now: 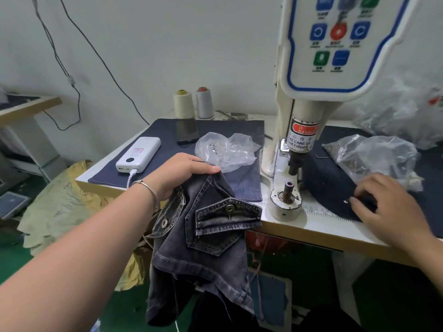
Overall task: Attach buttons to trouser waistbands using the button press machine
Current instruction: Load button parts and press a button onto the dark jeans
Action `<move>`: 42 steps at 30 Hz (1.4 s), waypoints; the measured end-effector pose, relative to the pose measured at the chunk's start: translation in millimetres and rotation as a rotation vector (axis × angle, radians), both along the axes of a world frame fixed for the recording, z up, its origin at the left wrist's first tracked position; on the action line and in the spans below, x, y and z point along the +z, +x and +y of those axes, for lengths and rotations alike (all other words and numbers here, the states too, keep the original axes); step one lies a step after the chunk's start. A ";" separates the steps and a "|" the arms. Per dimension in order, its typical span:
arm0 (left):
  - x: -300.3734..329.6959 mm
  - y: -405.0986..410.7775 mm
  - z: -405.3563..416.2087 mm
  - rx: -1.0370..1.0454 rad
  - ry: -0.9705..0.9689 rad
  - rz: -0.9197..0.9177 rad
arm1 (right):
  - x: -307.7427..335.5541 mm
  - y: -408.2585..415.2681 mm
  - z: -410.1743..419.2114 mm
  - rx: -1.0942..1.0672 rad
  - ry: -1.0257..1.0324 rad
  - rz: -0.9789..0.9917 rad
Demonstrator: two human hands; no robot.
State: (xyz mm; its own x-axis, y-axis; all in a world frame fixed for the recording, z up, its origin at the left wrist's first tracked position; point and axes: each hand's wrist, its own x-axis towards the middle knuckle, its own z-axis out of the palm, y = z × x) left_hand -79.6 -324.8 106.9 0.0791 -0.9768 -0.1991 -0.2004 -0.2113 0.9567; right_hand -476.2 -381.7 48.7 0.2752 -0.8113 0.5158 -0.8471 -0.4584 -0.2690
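Head view, looking down over the worktop [282, 226] — the left hand [182, 172] grips a bunch of dark grey denim trousers [203, 248] at the top, fingers curled over the fabric, a thin bracelet [148, 190] on the wrist. The trousers hang off the worktop's front edge, just left of the button press machine [309, 121]; a pocket flap with a metal button [230, 208] faces up, and another button [164, 222] shows on the flap lower left. Over on the right, the right hand [383, 207] reaches down onto a piece of dark denim [330, 185] lying beside the machine's base, fingertips pinching at something small and shiny there — too small to tell what. The machine's lower die post [288, 190] stands bare, the plunger above it raised and apart from it. Behind the left hand, a crumpled clear plastic bag [225, 149] with small metal pieces, a phone [187, 131], a white power bank [139, 154] with its cable plugged in. Two thread cones [194, 103] stand at the back by the wall, and another clear bag [374, 156] sits right of the machine.
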 end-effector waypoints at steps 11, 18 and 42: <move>-8.2 -6.3 -10.5 0.013 0.044 0.042 | 1.4 166.9 119.8 0.529 -0.306 -0.125; -13.6 -0.7 -13.2 0.000 0.067 0.071 | 5.6 210.5 105.9 0.395 -0.143 0.218; -26.4 0.8 -13.0 0.024 0.026 0.066 | -24.3 188.5 90.1 0.635 0.021 -0.085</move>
State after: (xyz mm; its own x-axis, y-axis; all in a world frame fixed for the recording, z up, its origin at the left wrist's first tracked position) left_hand -78.8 -337.8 80.6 0.0883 -0.9692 -0.2298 -0.1321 -0.2401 0.9617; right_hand -287.7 -291.6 24.4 0.6644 -0.5137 0.5429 -0.3875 -0.8579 -0.3375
